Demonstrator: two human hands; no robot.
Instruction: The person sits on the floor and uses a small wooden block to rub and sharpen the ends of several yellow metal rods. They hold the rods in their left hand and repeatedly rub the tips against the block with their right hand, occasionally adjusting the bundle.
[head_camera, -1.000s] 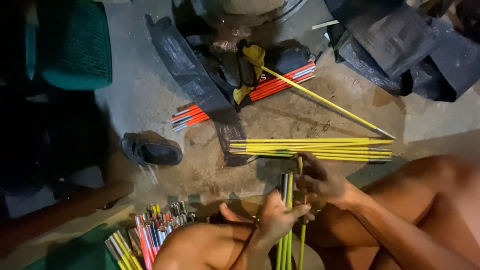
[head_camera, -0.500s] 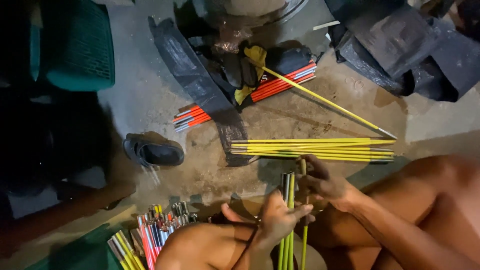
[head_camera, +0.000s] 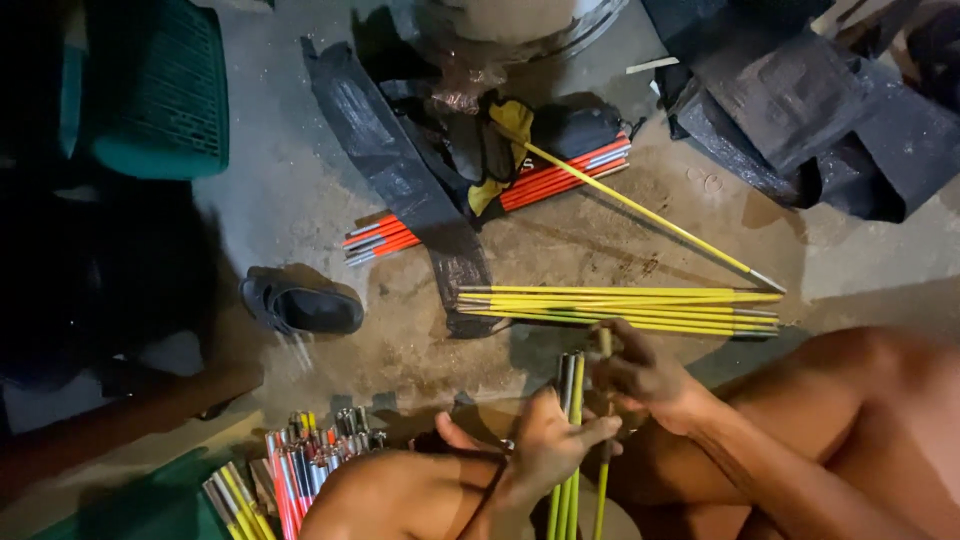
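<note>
My left hand (head_camera: 548, 448) grips a small bunch of yellow-green rods (head_camera: 568, 392) that stand nearly upright between my knees. My right hand (head_camera: 640, 375) pinches the top of one thin yellow rod (head_camera: 603, 465) beside that bunch. Just beyond my hands a flat pile of yellow rods (head_camera: 620, 305) lies across the concrete floor. One long yellow rod (head_camera: 640, 210) slants from a black and yellow bag (head_camera: 500, 150) down to the right end of the pile.
Red and orange rods (head_camera: 480, 205) lie under a black strap (head_camera: 400, 185). A dark shoe (head_camera: 300, 305) sits at left, a green plastic crate (head_camera: 150, 95) at upper left, black fabric (head_camera: 800, 100) at upper right. A mixed bundle of rod ends (head_camera: 290, 475) lies near my left knee.
My right hand has shifted slightly up and left along the single yellow rod, closer to the bunch. My left hand keeps its hold.
</note>
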